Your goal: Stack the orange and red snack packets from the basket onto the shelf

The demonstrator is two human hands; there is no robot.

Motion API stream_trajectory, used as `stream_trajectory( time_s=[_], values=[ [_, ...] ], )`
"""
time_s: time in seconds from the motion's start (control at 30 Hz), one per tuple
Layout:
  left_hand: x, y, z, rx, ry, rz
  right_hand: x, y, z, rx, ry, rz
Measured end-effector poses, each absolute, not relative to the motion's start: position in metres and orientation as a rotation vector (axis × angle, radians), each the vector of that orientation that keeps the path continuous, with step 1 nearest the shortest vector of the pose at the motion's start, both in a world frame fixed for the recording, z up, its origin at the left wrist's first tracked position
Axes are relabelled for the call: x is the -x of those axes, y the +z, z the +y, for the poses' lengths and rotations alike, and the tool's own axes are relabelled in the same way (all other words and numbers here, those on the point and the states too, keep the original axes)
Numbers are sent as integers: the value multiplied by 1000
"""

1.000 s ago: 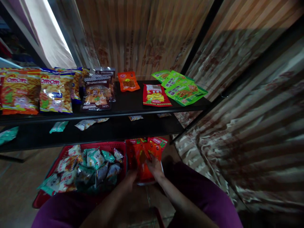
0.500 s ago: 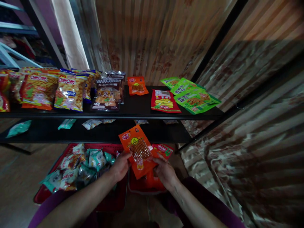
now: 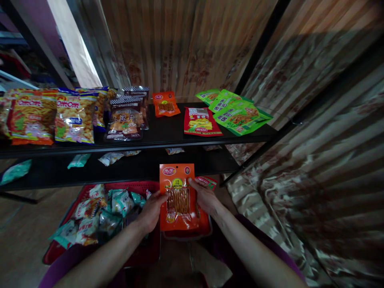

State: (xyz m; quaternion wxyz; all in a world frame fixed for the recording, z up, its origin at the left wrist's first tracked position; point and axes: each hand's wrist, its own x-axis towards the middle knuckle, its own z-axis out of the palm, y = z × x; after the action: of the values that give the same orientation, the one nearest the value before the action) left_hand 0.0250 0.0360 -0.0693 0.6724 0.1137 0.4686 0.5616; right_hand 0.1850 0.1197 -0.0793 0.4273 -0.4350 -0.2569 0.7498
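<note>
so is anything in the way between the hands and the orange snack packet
Nothing visible is: the left hand and the right hand both hold the orange snack packet by its sides, with no other item showing in between.

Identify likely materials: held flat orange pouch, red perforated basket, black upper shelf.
Flat orange pouch: glossy plastic film, given highlights and clear window.
Red perforated basket: probably moulded plastic, semi-gloss, from uniform colour and holed wall.
Black upper shelf: smooth satin by its sheen; painted metal or laminate, can't tell.
</note>
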Motion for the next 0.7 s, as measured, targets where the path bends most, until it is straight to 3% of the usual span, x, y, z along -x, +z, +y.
stream_trajectory(
  time_s=[0.7],
  values=[
    [-3, -60, 30, -256, 1350, 1247, -166, -78, 113, 1081, 2064, -591]
  ],
)
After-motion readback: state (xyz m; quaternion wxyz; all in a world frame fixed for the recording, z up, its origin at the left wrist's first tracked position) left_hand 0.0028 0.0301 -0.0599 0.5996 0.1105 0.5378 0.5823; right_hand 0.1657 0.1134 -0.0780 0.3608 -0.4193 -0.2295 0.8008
